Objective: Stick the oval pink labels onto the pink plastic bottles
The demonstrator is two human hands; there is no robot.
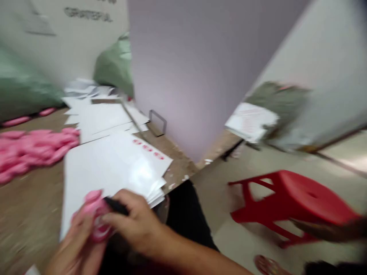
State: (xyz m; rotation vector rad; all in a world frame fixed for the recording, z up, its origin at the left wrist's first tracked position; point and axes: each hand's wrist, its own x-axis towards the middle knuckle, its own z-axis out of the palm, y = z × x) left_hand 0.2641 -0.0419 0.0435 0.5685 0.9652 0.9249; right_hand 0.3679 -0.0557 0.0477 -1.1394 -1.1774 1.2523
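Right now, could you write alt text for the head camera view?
The left hand holds a pink object while the right hand grips a black item over a stack of white envelopes. A pink heap lies beside them.

My hands [132, 217] can pass left over the brown worktop [28, 214] as far as the heap of pink pieces [34, 151]. Straight ahead, the stack of white envelopes [109, 172] and then an upright lilac board [186, 76] bar the way; rightward, past the worktop's edge, stands a red plastic stool [295, 198].
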